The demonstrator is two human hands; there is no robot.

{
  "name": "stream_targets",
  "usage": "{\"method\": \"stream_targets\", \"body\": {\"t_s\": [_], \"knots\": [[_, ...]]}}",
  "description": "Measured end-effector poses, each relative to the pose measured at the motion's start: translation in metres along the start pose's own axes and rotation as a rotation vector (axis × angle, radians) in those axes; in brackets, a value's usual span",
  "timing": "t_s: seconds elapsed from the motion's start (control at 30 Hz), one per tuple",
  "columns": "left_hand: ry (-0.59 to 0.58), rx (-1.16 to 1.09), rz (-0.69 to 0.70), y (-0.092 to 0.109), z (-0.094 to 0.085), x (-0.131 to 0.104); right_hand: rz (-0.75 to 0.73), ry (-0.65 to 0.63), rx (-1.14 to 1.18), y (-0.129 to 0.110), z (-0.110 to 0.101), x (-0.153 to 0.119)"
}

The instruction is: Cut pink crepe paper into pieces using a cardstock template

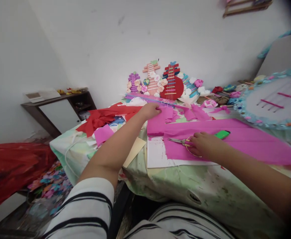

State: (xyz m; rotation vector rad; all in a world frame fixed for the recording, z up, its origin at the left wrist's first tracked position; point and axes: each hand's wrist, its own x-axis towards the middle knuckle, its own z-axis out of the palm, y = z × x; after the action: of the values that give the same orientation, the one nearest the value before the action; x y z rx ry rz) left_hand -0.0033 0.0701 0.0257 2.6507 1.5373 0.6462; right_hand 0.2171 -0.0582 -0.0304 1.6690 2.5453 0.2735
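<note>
In my right hand (pixel 205 145) is a pair of scissors (pixel 177 140) with gold-coloured handles, the fingers closed around the loops. Its blades point left over a large sheet of pink crepe paper (pixel 245 141). A green box cutter (pixel 222 134) with a dark end lies on the sheet, just beyond my right hand. Farther away, my left hand (pixel 150 111) has its fingers closed at the edge of a smaller pink crepe paper piece (pixel 157 124). A white board (pixel 156 154) with pink stains shows from under the paper.
Red crepe paper (pixel 95 120) and a cream card (pixel 134 151) lie at the left. Several paper-and-stick instruments (pixel 172 87) with flowers lean against the wall. A blue-fringed panel (pixel 269 96) stands right. A patterned cloth (pixel 180 184) covers the table; a low cabinet (pixel 59 113) stands beyond.
</note>
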Motion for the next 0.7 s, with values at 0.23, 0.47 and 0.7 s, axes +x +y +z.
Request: {"method": "stream_targets", "body": {"t_s": [0.23, 0.47, 0.7], "knots": [[0.014, 0.015, 0.041, 0.007, -0.009, -0.010, 0.029, -0.093, -0.013, 0.001, -0.001, 0.009], [0.047, 0.061, 0.063, 0.009, -0.023, -0.019, -0.012, 0.032, 0.081, 0.014, -0.022, 0.005], [0.073, 0.103, 0.069, 0.008, -0.030, -0.013, -0.002, 0.045, -0.077, 0.005, -0.036, 0.029]]}}
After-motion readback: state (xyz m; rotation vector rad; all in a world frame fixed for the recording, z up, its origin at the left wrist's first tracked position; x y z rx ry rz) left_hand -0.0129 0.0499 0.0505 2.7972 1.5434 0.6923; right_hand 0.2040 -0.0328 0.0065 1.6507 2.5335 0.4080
